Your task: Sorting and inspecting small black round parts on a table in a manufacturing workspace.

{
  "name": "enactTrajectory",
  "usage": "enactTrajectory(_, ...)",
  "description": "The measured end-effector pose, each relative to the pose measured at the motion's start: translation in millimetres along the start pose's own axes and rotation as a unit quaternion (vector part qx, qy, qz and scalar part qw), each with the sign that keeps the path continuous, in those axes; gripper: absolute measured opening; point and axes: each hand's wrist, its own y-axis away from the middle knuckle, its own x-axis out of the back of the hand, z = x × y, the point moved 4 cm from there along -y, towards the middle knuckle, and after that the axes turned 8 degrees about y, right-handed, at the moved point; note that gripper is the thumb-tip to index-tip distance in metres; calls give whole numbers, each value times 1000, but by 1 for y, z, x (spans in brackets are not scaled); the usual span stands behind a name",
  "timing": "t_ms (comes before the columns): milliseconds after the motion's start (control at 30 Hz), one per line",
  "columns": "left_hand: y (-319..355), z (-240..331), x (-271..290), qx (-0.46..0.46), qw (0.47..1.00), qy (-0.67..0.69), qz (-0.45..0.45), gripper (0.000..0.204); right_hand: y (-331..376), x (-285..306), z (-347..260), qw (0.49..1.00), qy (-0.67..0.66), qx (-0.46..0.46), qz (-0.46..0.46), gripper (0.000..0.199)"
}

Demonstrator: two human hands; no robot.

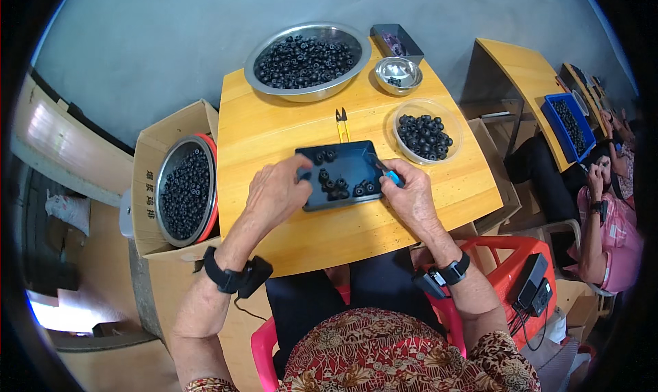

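Note:
A shallow dark rectangular tray (349, 157) lies on the table before me, with several small black ring-shaped parts (336, 185) in it. My left hand (279, 190) is at the tray's left edge, its fingers bent and smeared by motion; whether a part is between them I cannot make out. Over the tray's right edge, my right hand (411, 194) is closed around a small blue-handled tool (393, 177) with a thin dark tip pointing into the tray. Most of the handle is hidden in the fingers. Yellow-handled thread snips (343, 125) lie just beyond the tray.
Black parts fill a large metal basin (361, 57), a clear plastic tub (395, 133) and another basin (164, 217) in a cardboard box (145, 186). A small metal bowl (401, 70) and dark box (416, 51) stand at the back. A person (606, 234) sits at right.

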Motion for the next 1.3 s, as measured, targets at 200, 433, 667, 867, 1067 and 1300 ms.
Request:
enactTrajectory(200,19,-12,-16,21,999,40,-8,31,11,7,-19,996,42,78,11,19)
enactTrajectory(433,-4,14,-33,-171,981,33,80,21,15,8,-17,997,35,74,2,21)
enactTrajectory(667,-25,19,-75,-255,962,-71,65,19,19,8,-15,998,22,64,1,20)
enactTrajectory(867,-23,22,-77,-265,955,-103,82,18,19,8,-13,997,21,73,7,19)
enactTrajectory(1067,-10,29,-51,-11,951,308,-13,13,22,22,-23,995,19,87,35,19)
enactTrajectory(1300,37,27,-60,87,764,630,-108,17,46,24,-85,983,-39,174,-42,25)
